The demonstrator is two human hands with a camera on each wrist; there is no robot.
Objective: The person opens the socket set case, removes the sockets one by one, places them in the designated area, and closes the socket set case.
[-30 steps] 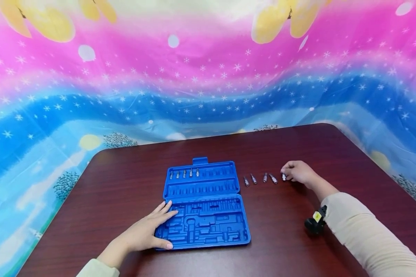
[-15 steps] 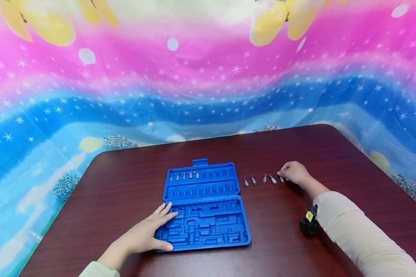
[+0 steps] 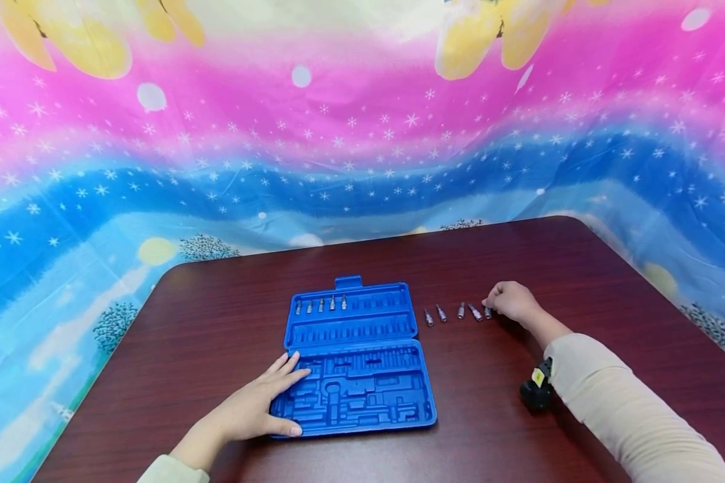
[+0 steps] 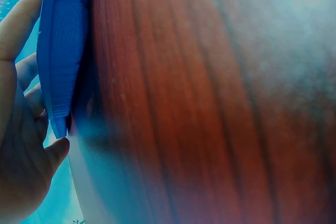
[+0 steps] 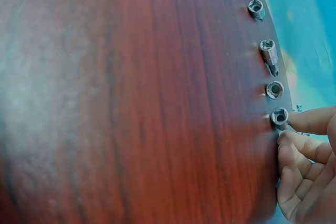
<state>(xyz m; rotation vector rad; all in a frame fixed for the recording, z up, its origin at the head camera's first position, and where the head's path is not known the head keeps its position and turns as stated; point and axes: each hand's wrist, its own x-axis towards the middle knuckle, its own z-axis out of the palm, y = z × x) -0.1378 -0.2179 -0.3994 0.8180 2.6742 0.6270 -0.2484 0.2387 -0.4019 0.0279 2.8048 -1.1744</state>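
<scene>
An open blue plastic case (image 3: 353, 345) lies on the table, its lid side holding several bit sockets (image 3: 321, 305) in a row at the upper left. My left hand (image 3: 256, 406) rests on the case's left edge with fingers spread; the left wrist view has its thumb (image 4: 56, 153) at the case's corner. To the right of the case, several metal bit sockets (image 3: 462, 310) lie in a line. At the line's right end, my right hand (image 3: 513, 302) pinches the last bit socket (image 5: 280, 118) between thumb and index finger, low at the tabletop.
The dark red-brown wooden table (image 3: 217, 315) has rounded far corners. A colourful patterned cloth (image 3: 362, 134) hangs behind it. A black wrist camera (image 3: 538, 389) sits under the right sleeve.
My right hand has moved slightly left, bringing its bit socket nearer the others and turning it into line with them. The left hand and the case stay as they were.
</scene>
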